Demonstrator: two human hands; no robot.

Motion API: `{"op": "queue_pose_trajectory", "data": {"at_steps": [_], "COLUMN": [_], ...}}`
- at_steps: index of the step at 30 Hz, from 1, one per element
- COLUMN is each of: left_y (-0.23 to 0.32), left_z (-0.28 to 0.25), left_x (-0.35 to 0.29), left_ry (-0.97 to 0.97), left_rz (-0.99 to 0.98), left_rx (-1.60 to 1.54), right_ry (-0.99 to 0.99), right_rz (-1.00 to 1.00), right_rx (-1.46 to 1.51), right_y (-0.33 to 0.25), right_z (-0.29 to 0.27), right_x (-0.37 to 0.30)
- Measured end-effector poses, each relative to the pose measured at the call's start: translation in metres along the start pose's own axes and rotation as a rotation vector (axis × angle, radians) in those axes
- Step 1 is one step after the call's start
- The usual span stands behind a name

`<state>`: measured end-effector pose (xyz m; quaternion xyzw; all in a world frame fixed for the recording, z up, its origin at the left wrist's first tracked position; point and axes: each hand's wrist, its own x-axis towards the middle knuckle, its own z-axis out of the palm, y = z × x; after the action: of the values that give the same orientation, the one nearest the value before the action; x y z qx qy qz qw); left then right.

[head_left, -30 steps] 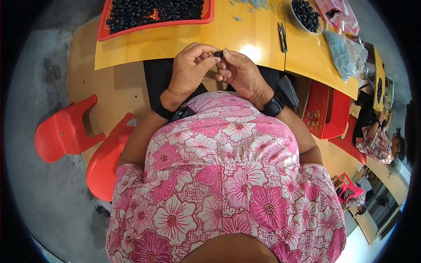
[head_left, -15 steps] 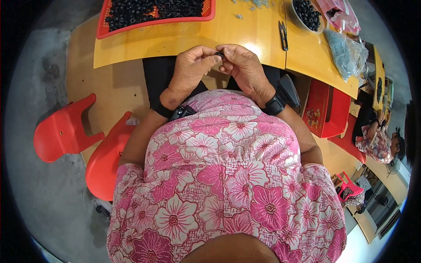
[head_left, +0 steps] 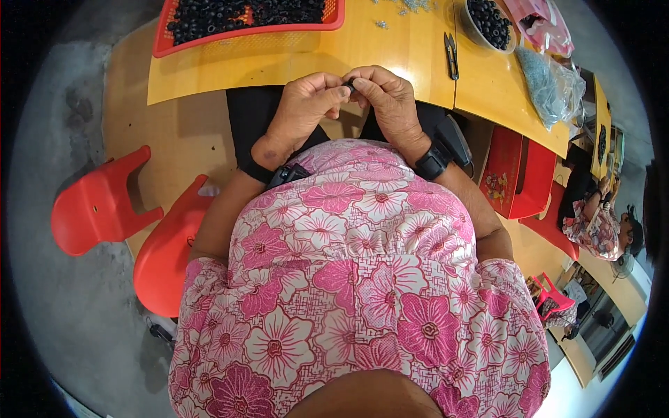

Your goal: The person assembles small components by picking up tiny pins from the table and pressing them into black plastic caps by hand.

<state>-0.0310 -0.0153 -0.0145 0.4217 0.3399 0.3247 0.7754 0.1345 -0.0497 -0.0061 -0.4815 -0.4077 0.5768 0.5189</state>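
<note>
Between my fingertips is a small black round part (head_left: 349, 85), mostly covered by the fingers. My left hand (head_left: 306, 104) pinches it from one side with thumb and forefinger. From the other side my right hand (head_left: 387, 101) closes on it, with thumb and forefinger pressed together. Both hands are raised just off the near edge of the yellow table, above my lap. Many similar black parts (head_left: 244, 15) fill a red plastic basket (head_left: 251, 33) at the far left of the table.
Thread snips (head_left: 451, 57) lie right of my hands. Behind them stands a clear bowl (head_left: 514, 43) of black parts, beside a bag of small greyish pieces (head_left: 543, 83). Loose clear bits (head_left: 411, 7) lie at the back. Red chairs (head_left: 97, 202) stand left; another person (head_left: 596, 223) sits far right.
The fingers of my right hand have shifted slightly around the small black part, the lower ones curling in. Both hands stay at nearly the same place.
</note>
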Motion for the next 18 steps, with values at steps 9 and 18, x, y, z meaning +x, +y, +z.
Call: {"op": "queue_pose_trajectory", "data": {"at_steps": [9,18], "left_y": [0.009,0.0106], "left_z": [-0.0069,-0.0027], "left_x": [0.0013,0.0014], "left_ry": [-0.057,-0.025], "left_rz": [0.011,-0.025], "left_rx": [0.203,0.109], "right_ry": [-0.09,-0.043], "right_rz": [0.01,-0.081], "right_rx": [-0.026,-0.032], "right_y": [-0.0023,-0.0009], "right_z": [-0.0051,-0.004], "right_x": [0.003,0.0047]}}
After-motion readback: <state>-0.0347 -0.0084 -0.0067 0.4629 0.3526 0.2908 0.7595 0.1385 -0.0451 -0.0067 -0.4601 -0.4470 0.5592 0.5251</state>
